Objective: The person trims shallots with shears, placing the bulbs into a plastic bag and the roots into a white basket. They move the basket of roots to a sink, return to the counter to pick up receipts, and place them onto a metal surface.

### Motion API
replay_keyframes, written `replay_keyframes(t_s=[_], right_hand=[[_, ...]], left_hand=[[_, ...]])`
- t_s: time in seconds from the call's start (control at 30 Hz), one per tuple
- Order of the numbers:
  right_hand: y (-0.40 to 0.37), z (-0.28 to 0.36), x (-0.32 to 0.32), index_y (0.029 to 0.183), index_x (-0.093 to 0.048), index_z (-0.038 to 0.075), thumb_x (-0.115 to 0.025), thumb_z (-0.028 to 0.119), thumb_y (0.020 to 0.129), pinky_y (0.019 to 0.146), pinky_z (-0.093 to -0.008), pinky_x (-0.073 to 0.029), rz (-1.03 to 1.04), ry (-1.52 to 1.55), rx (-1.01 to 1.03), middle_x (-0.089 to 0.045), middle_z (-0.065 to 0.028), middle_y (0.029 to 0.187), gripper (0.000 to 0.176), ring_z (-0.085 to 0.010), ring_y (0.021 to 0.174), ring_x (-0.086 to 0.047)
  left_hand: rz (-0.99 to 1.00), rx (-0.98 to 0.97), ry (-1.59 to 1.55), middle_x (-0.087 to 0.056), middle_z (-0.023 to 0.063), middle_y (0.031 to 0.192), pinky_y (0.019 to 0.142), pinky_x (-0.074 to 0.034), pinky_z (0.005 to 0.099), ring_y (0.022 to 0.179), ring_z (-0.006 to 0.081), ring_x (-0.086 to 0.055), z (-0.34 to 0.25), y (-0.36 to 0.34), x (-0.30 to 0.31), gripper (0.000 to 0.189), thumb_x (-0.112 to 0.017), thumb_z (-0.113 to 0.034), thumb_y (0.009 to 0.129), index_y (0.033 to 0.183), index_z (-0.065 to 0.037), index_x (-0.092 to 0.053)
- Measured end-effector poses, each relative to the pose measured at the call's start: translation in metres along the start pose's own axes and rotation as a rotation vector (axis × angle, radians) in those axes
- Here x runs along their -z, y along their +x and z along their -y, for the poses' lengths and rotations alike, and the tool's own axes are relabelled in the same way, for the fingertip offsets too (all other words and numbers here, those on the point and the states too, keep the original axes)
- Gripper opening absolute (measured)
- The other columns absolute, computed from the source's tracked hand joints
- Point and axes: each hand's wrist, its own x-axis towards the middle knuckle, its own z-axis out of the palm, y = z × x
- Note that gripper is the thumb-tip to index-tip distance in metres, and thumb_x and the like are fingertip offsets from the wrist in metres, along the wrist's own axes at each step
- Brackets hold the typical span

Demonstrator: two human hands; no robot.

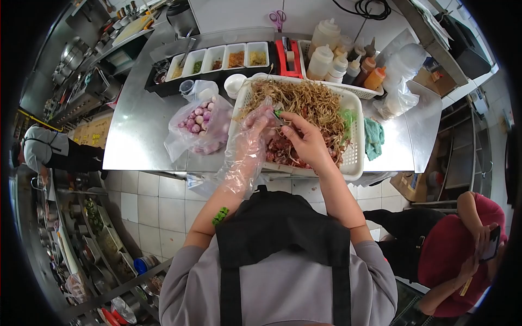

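If the white basket (356, 138) is serving as the centre of the clock, a co-worker in a grey top (39, 145) is standing far off at nine o'clock, away from the table. Also at nine o'clock, but just beside the basket, a plastic bag of purple onions (198, 118) is resting on the steel table (136, 136). At ten o'clock a black tray (212, 77) is holding a row of white food tubs. Over the left part of the basket, the left hand (255, 126), wearing a clear plastic glove, is curling its fingers near a small tool (279, 115); I cannot tell whether they are gripping anything. The right hand (305, 140), bare, is pinching that tool between thumb and forefinger. Beneath and around both hands, thin brown roots (315, 98) are filling the basket's twelve o'clock side, while reddish pieces (283, 151) are lying towards six o'clock. At twelve o'clock a red tape dispenser (283, 60) is standing behind the basket, squeeze bottles (321, 61) are clustering at one o'clock, and a green cloth (373, 138) is lying close by at three o'clock. Farther out, at four o'clock, a person in a red top (448, 244) is holding a phone (491, 242).
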Motion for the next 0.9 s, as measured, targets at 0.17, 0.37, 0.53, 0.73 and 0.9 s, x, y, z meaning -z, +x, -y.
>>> replay_keyframes(t_s=[0.17, 0.37, 0.53, 0.73, 0.9], right_hand=[[-0.003, 0.002, 0.001, 0.115, -0.057, 0.007, -0.058, 0.014, 0.087, 0.085, -0.03, -0.043, 0.023, -0.054, 0.107, -0.063, -0.0133, 0.104, 0.028, -0.0198, 0.095, -0.059], [0.002, -0.003, 0.008, 0.116, -0.057, 0.007, -0.058, 0.014, 0.088, 0.088, -0.0286, -0.042, 0.003, 0.053, -0.047, -0.062, -0.0106, 0.109, 0.029, -0.0176, 0.1, -0.056], [0.003, 0.002, 0.011, 0.117, -0.056, 0.007, -0.058, 0.014, 0.088, 0.087, -0.0279, -0.041, -0.018, 0.049, -0.064, -0.062, -0.0091, 0.107, 0.03, -0.0158, 0.097, -0.055], [0.0, 0.0, 0.012, 0.12, -0.054, 0.007, -0.058, 0.013, 0.088, 0.08, -0.0261, -0.042, 0.002, 0.006, 0.003, -0.059, -0.0062, 0.095, 0.033, -0.0131, 0.085, -0.051], [-0.004, 0.008, 0.01, 0.123, -0.051, 0.007, -0.057, 0.012, 0.088, 0.077, -0.0256, -0.041, 0.1, -0.073, 0.051, -0.055, -0.0042, 0.085, 0.036, -0.0118, 0.08, -0.048]], left_hand=[[0.02, -0.091, -0.083, -0.058, 0.0066, 0.107, 0.085, -0.045, 0.027, 0.095, 0.0139, -0.055, 0.008, 0.003, 0.006, 0.034, -0.063, -0.014, 0.084, 0.114, -0.001, -0.053], [0.043, -0.071, -0.099, -0.057, 0.0115, 0.111, 0.082, -0.049, 0.0209, 0.098, 0.0152, -0.057, -0.006, -0.002, -0.008, 0.032, -0.062, -0.007, 0.084, 0.112, 0.002, -0.049], [0.014, -0.056, -0.178, -0.055, 0.0165, 0.112, 0.078, -0.051, 0.0196, 0.099, 0.0175, -0.057, -0.002, 0.003, -0.003, 0.032, -0.058, -0.002, 0.085, 0.113, 0.002, -0.044], [0.014, -0.047, -0.243, -0.054, 0.0184, 0.112, 0.075, -0.052, 0.0188, 0.096, 0.016, -0.058, -0.004, 0.005, -0.001, 0.031, -0.056, 0.0, 0.085, 0.112, 0.001, -0.042], [0.056, -0.116, -0.258, -0.058, 0.0068, 0.099, 0.082, -0.047, 0.0218, 0.092, 0.013, -0.057, 0.006, 0.012, 0.006, 0.02, -0.062, -0.008, 0.085, 0.102, -0.001, -0.055]])
